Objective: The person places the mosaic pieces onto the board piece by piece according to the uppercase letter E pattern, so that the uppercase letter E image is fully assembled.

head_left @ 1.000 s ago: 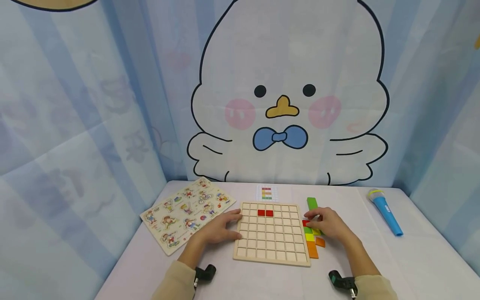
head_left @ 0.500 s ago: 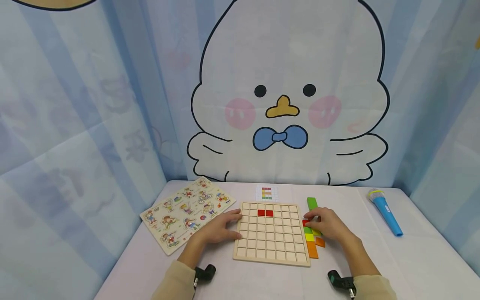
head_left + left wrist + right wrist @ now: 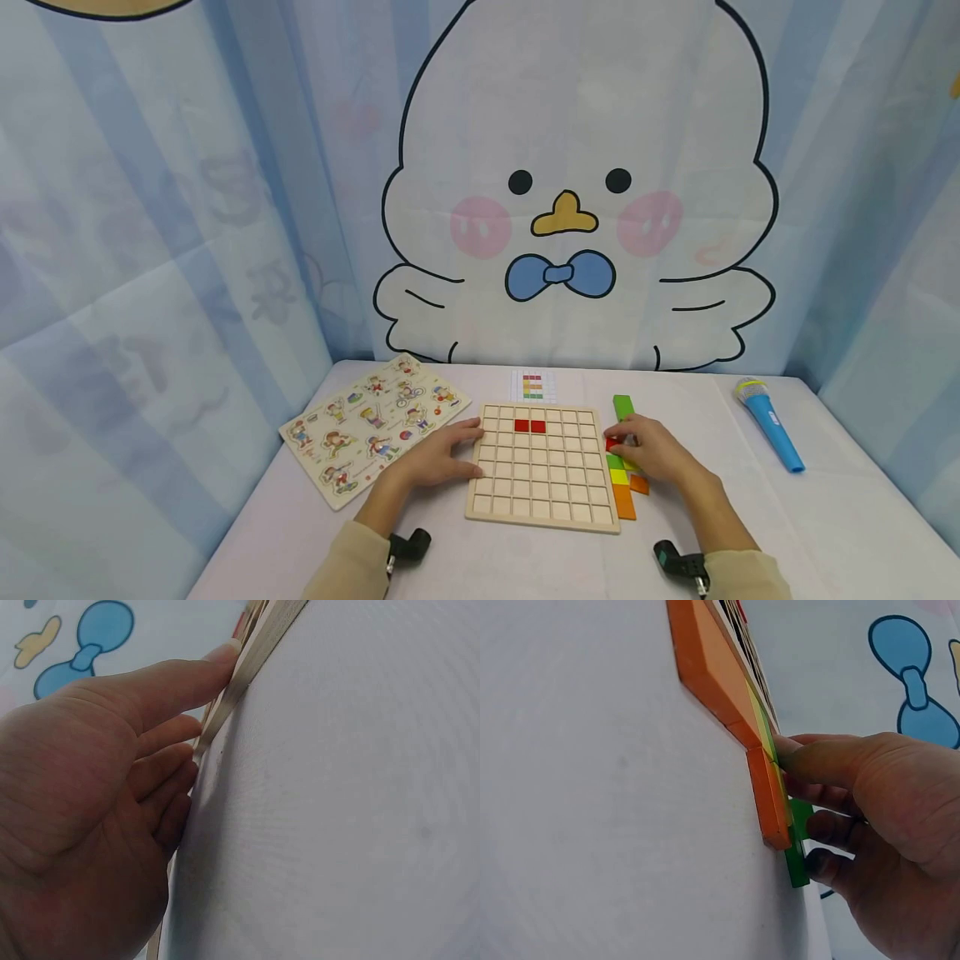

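Observation:
A square wooden grid board (image 3: 543,479) lies on the table with two red tiles (image 3: 530,426) side by side near its far edge. My left hand (image 3: 435,454) rests at the board's left edge; in the left wrist view the thumb (image 3: 180,690) touches the rim. Beside the board's right edge, my right hand (image 3: 656,450) pinches a red tile (image 3: 611,445) between thumb and index finger. Under and around that hand lie green tiles (image 3: 622,407), yellow tiles (image 3: 618,477) and orange tiles (image 3: 624,502), partly hidden by the fingers.
At the left is a wooden picture puzzle board (image 3: 375,429) with cartoon figures. A small printed pattern card (image 3: 547,387) lies behind the grid board. Far right lies a blue toy microphone (image 3: 776,433). Patterned curtains (image 3: 180,275) stand behind and beside the table (image 3: 750,517).
My right fingers have shifted very slightly at the red tile, and a narrow gap now shows between it and the green tile nearer me. My left hand stays at the board's edge.

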{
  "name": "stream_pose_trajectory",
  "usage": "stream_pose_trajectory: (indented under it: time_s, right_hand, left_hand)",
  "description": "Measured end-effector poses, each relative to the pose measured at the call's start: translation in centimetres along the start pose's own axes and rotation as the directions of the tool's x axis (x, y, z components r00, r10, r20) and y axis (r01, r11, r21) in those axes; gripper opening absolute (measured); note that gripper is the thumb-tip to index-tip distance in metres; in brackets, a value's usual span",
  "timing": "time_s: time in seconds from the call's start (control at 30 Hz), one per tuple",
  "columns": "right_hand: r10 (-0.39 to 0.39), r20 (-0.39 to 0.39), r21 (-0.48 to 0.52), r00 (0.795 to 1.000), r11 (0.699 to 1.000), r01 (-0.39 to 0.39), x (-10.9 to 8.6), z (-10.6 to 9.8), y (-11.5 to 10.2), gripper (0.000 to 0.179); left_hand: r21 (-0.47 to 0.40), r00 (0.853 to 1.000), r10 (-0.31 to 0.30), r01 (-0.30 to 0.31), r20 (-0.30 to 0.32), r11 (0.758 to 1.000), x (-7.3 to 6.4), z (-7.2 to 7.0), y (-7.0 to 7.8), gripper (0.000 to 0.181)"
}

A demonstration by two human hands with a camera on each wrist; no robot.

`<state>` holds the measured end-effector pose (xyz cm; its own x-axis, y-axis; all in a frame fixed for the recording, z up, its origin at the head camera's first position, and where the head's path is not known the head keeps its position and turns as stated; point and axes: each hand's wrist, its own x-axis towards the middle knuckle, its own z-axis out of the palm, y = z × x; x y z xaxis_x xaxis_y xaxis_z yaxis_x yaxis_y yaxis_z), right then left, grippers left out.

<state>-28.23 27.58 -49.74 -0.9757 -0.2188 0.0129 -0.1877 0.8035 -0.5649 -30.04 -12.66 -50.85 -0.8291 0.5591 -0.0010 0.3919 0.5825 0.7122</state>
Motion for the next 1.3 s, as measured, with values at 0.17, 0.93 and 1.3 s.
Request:
stream_pose_trajectory:
  time_s: [0.17,0.93,1.3]
  right_hand:
    - [-0.001,-0.014,-0.002,1.0,1.0,0.001,0.0,0.1,-0.2,0.018]
    - [0.021,-0.189,0.371,0.982,0.927,0.052,0.6,-0.5,-1.7,0.036]
    - [0.057,-0.182,0.435,0.982,0.9,0.029,1.9,1.4,-3.8,0.037]
  left_hand:
    - [-0.005,1.0,0.002,-0.002,-0.003,1.0,0.0,0.0,-0.1,0.071]
    - [-0.014,1.0,-0.005,0.005,-0.002,1.0,0.2,-0.1,-0.1,0.072]
    - [-0.015,1.0,-0.002,0.002,0.004,1.0,0.1,0.0,-0.2,0.072]
